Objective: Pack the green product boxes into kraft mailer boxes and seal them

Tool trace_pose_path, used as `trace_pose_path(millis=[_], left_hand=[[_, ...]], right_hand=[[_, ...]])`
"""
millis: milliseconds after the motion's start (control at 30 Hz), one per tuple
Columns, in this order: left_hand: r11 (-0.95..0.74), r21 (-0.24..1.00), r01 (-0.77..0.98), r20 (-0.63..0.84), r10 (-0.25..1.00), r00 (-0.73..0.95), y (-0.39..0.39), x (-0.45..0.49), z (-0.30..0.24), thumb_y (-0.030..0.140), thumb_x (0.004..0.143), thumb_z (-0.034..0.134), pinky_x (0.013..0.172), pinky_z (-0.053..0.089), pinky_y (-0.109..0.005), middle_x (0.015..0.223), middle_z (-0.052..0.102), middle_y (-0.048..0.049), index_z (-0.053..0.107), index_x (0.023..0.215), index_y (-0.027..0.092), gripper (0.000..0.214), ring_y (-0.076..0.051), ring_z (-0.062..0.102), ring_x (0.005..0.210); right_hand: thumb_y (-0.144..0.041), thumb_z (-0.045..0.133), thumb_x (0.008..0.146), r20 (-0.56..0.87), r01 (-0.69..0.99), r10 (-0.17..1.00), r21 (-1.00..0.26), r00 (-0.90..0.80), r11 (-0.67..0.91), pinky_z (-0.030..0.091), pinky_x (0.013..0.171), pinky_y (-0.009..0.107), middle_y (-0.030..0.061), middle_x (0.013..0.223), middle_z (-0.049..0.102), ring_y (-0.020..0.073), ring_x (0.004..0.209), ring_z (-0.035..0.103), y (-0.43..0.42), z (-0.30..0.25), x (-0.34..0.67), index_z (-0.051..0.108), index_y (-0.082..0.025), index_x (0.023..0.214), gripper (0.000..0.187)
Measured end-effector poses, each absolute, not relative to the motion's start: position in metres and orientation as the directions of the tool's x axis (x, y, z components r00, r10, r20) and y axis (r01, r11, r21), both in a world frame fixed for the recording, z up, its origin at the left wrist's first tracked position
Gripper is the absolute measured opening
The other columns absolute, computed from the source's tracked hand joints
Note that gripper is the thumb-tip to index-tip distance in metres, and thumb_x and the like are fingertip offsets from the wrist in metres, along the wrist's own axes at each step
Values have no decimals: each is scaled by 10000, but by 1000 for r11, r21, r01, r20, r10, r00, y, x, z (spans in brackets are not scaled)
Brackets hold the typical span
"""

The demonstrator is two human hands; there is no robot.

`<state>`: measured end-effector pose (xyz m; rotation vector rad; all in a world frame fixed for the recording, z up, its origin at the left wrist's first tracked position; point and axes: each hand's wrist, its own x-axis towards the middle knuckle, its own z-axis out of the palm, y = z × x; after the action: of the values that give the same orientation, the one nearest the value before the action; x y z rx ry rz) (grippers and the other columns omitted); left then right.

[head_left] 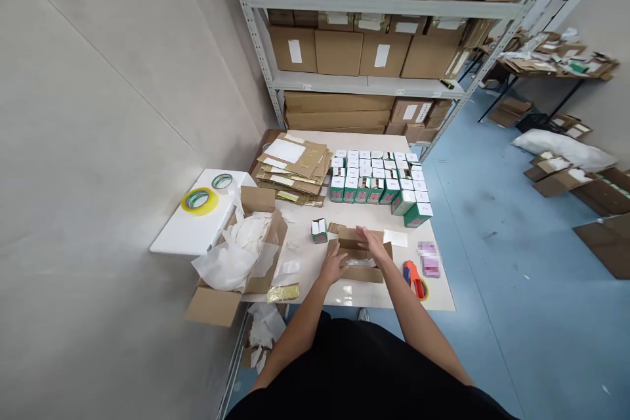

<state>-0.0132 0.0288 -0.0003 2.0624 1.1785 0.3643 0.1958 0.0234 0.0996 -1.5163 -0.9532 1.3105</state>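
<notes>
A small open cardboard box [365,274] stands at the table's near side with some clear plastic in it. My left hand [333,265] rests at its left edge, fingers stretched toward the inside. Over the far right part of the box reaches my right hand [373,246], its fingers extended near the far wall. Neither hand appears to grasp anything. Left of the box sits a single small green-and-white carton [319,230]. Behind it stand rows of similar cartons [377,174], several with opened tops. An orange-red tape dispenser [414,277] lies to the right.
Flattened cardboard [295,167] is stacked at the back left. A larger open box [268,256] holds white packing paper [246,236]. Tape rolls [199,201] lie on a white surface [172,230] at left. Shelving [369,84] with boxes rises behind the table [315,289].
</notes>
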Motion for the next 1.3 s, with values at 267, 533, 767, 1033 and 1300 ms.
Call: trace_pose_path(millis=[267, 533, 767, 1033, 1300], left_hand=[[-172, 811, 559, 92, 981, 168, 91, -80, 13, 209, 918, 576, 1158, 467, -444, 1394, 645, -108, 639, 1358, 225, 444, -253, 606, 1311], [260, 808, 528, -341, 938, 61, 147, -117, 14, 446, 930, 654, 1201, 351, -375, 1621, 426, -187, 362, 1582, 171, 766, -298, 403, 1510], [332, 721, 608, -378, 924, -57, 148, -122, 23, 353, 933, 651, 1086, 442, -408, 1475, 539, -198, 465, 1522, 200, 636, -332, 554, 1349], [217, 814, 538, -187, 976, -110, 140, -131, 50, 268, 880, 672, 1133, 417, -464, 1390, 609, -167, 483, 1500, 208, 651, -332, 572, 1313], [0, 971, 238, 8, 999, -32, 131, -140, 102, 387, 927, 662, 1228, 354, -442, 1584, 479, -119, 441, 1543, 230, 673, -299, 423, 1486]], right_hand=[[-443, 456, 1014, -452, -78, 879, -892, 156, -445, 502, 1118, 426, 92, 1624, 459, 233, 1496, 453, 97, 79, 103, 568, -223, 1494, 540], [-555, 464, 985, -589, -240, 793, -801, 153, -549, 490, 1110, 436, 96, 1508, 595, 273, 1369, 576, 111, 45, 27, 637, -239, 1424, 568], [-567, 469, 972, -571, -245, 818, -803, 60, -543, 407, 1181, 468, 105, 1432, 658, 248, 1397, 556, 104, 30, 8, 664, -249, 1373, 548], [-617, 603, 906, -509, -67, 849, -861, 141, -504, 446, 1162, 458, 88, 1481, 620, 284, 1375, 573, 108, 27, 21, 674, -254, 1367, 591], [-729, 630, 838, -318, -63, 868, -946, 382, -319, 223, 1291, 459, 38, 1679, 373, 253, 1577, 293, 89, 42, 52, 434, -282, 1589, 896]])
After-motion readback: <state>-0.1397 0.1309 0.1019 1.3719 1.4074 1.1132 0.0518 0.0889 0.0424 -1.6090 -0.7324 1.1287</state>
